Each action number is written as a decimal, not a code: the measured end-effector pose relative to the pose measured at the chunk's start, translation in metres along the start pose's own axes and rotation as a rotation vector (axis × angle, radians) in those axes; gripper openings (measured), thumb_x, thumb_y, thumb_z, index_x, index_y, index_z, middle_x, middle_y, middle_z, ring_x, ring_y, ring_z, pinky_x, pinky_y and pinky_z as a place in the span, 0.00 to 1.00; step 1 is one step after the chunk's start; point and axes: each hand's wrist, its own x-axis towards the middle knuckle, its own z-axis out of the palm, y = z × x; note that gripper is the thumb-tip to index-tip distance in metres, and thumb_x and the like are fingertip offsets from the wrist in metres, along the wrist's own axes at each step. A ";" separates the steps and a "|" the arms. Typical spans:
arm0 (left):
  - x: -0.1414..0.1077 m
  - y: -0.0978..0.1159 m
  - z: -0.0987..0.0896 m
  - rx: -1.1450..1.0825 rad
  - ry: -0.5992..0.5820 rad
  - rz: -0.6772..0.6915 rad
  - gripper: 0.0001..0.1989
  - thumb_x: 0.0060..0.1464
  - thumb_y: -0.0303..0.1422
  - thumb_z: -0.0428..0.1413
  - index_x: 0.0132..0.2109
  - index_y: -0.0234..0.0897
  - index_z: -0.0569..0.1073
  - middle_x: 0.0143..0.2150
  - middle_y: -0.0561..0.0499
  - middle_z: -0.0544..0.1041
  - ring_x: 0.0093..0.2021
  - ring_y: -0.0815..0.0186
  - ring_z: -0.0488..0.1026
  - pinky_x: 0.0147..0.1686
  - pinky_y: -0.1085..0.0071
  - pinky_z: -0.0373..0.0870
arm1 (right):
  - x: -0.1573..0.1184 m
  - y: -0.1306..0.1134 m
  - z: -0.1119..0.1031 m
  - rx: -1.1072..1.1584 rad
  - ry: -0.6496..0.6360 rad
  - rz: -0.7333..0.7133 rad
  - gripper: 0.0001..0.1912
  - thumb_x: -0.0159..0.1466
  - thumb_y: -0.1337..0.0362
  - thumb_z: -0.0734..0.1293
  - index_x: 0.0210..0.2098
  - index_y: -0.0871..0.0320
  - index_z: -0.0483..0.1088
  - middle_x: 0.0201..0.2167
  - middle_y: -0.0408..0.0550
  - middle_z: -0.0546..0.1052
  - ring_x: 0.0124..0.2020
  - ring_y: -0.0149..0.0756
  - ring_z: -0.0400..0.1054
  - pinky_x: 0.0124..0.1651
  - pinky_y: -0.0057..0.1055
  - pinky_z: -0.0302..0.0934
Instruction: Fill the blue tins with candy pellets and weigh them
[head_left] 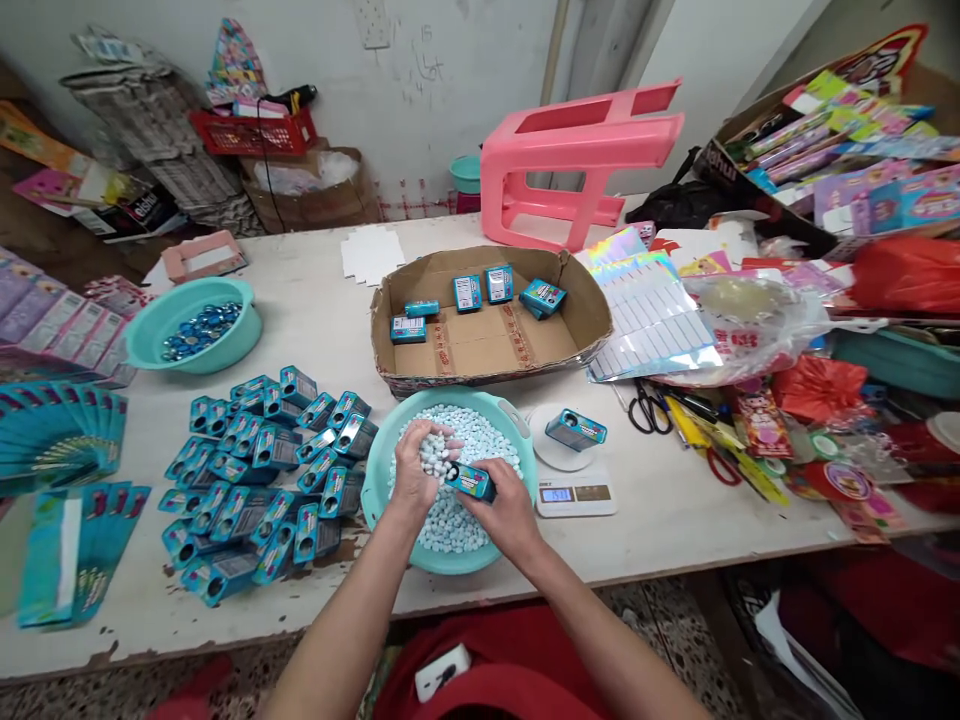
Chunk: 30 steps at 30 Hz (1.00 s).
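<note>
Cupped over the turquoise basin, my left hand holds a small heap of pale candies. My right hand grips a small teal box above the same basin, its open end turned toward the candies in my left palm. More pale candies fill the basin below both hands. Just right of it, another teal box lies on the white digital scale. Several similar boxes, with round holes in their ends, stand grouped to the left.
Behind the basin is a cardboard tray with several teal boxes. A bowl of blue metallic caps sits at left, near fanned teal cards. Scissors, shiny sheets and a pink stool occupy the right and back.
</note>
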 end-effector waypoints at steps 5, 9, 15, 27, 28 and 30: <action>-0.003 0.000 0.003 0.042 0.062 0.098 0.12 0.44 0.40 0.58 0.30 0.35 0.68 0.28 0.54 0.73 0.28 0.66 0.74 0.29 0.71 0.68 | 0.001 -0.011 0.004 -0.018 -0.006 0.009 0.15 0.56 0.64 0.70 0.42 0.56 0.67 0.38 0.48 0.73 0.42 0.43 0.67 0.45 0.38 0.61; -0.001 -0.002 0.002 0.058 0.036 0.134 0.12 0.46 0.39 0.58 0.26 0.35 0.66 0.20 0.57 0.67 0.24 0.67 0.73 0.28 0.72 0.68 | 0.003 -0.011 0.006 -0.012 -0.017 0.019 0.14 0.55 0.64 0.70 0.41 0.56 0.68 0.37 0.47 0.73 0.42 0.42 0.67 0.44 0.36 0.61; 0.000 -0.003 0.004 0.020 0.064 0.124 0.13 0.47 0.38 0.59 0.25 0.35 0.64 0.21 0.57 0.65 0.23 0.68 0.71 0.25 0.73 0.66 | 0.005 -0.015 0.005 -0.022 -0.044 0.022 0.14 0.52 0.69 0.68 0.39 0.55 0.68 0.36 0.46 0.73 0.40 0.42 0.68 0.43 0.35 0.62; -0.009 -0.001 0.015 0.135 0.019 0.224 0.13 0.48 0.39 0.57 0.24 0.36 0.65 0.23 0.55 0.67 0.23 0.72 0.66 0.24 0.75 0.63 | 0.004 -0.018 0.002 -0.011 0.009 0.014 0.14 0.54 0.66 0.69 0.40 0.56 0.68 0.36 0.48 0.74 0.40 0.43 0.69 0.43 0.36 0.63; -0.009 -0.001 0.016 0.137 0.020 0.223 0.13 0.48 0.39 0.57 0.25 0.36 0.65 0.22 0.55 0.66 0.21 0.72 0.65 0.23 0.75 0.61 | 0.004 -0.017 0.002 -0.011 0.005 0.015 0.13 0.54 0.66 0.69 0.40 0.56 0.69 0.36 0.48 0.74 0.40 0.42 0.69 0.43 0.36 0.63; -0.009 -0.001 0.017 0.147 0.032 0.229 0.13 0.48 0.39 0.57 0.26 0.36 0.65 0.22 0.56 0.65 0.21 0.73 0.64 0.22 0.75 0.61 | 0.004 -0.017 0.003 -0.010 0.003 0.017 0.14 0.54 0.66 0.69 0.40 0.56 0.68 0.36 0.48 0.74 0.40 0.42 0.69 0.43 0.36 0.63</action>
